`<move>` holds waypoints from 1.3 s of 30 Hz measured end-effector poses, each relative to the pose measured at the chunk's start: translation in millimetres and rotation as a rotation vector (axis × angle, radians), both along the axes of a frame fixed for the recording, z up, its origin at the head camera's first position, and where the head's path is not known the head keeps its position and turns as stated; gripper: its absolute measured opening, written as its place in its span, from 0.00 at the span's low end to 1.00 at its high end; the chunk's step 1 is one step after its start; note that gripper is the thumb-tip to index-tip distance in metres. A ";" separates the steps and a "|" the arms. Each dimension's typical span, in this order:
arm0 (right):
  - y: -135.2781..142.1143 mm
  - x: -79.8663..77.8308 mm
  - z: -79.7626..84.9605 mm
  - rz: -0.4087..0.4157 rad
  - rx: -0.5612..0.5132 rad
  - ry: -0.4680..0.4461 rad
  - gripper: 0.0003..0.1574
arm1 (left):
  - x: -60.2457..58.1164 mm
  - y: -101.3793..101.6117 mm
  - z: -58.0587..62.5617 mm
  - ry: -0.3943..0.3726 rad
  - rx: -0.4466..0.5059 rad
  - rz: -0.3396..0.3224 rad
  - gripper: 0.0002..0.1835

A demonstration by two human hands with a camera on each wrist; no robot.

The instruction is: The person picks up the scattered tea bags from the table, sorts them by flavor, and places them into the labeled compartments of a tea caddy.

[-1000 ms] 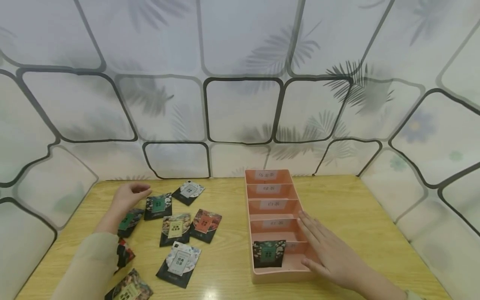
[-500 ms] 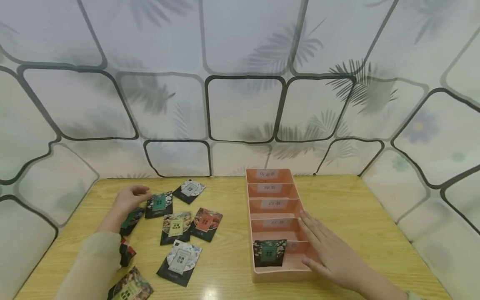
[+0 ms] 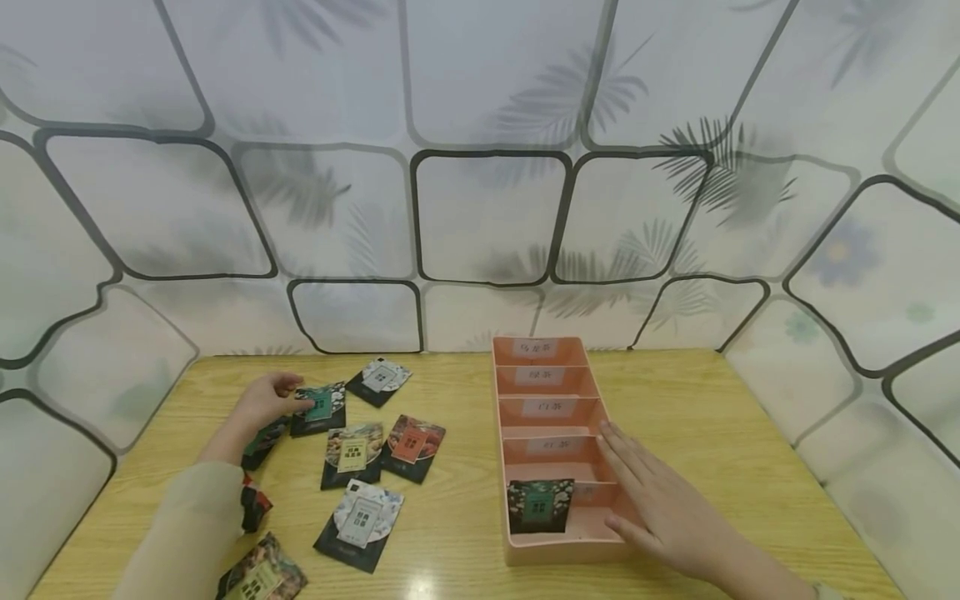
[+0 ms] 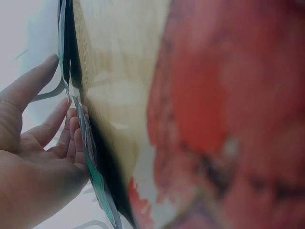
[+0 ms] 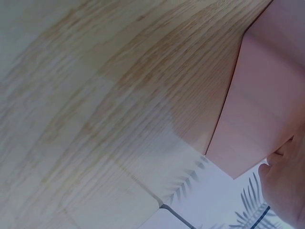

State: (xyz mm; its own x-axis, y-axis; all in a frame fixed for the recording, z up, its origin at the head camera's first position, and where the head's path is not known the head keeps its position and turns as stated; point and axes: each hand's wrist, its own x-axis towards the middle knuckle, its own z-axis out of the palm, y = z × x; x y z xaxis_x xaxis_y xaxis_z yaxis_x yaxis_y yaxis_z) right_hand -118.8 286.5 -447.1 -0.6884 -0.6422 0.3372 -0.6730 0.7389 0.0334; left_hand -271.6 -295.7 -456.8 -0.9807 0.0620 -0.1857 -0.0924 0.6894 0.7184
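Observation:
In the head view my left hand [image 3: 264, 408] is at a green-labelled tea packet [image 3: 318, 407] lying on the table. Its thumb touches the packet's left side, and the left wrist view has thumb and fingers [image 4: 43, 129] spread apart there. My right hand [image 3: 667, 508] rests along the right wall of a pink divided box [image 3: 551, 554], fingers straight. Another green tea packet [image 3: 540, 507] stands in the box's nearest compartment. In the right wrist view only part of that hand [image 5: 286, 181] shows beside the box wall [image 5: 257, 105].
Around the left hand lie a silver-white packet [image 3: 380, 381], a yellow-labelled packet [image 3: 351, 456], a red-labelled packet [image 3: 412, 448] and a second white packet [image 3: 360, 525]. More packets, one green [image 3: 264, 442], one red [image 3: 255, 504] and one yellow [image 3: 262, 571], are near the left forearm.
My left hand has moved slightly right and down, and its thumb has come onto the green packet. The right hand keeps its place on the box.

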 end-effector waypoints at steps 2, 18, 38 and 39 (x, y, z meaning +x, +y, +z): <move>-0.3 0.2 -0.6 -0.003 -0.001 -0.003 0.56 | 0.5 -0.4 0.3 0.000 -0.004 -0.014 0.36; -0.7 -0.3 -1.3 -0.019 0.004 -0.001 0.57 | 1.5 3.4 1.1 0.045 -0.084 -0.035 0.30; -0.1 -1.0 -3.0 -0.007 0.006 0.026 0.56 | 0.9 3.3 1.4 0.052 -0.069 -0.003 0.29; -0.3 -0.9 -2.8 -0.008 0.006 0.026 0.56 | 1.3 3.2 1.4 0.052 -0.063 0.007 0.28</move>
State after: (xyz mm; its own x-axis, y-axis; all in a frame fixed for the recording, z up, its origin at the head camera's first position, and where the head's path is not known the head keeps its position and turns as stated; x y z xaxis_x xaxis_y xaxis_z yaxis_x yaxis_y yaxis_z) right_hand -119.7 286.2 -449.8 -0.6845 -0.6387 0.3513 -0.6658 0.7440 0.0555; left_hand -270.3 -292.5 -455.4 -0.9895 0.0452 -0.1373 -0.0606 0.7326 0.6779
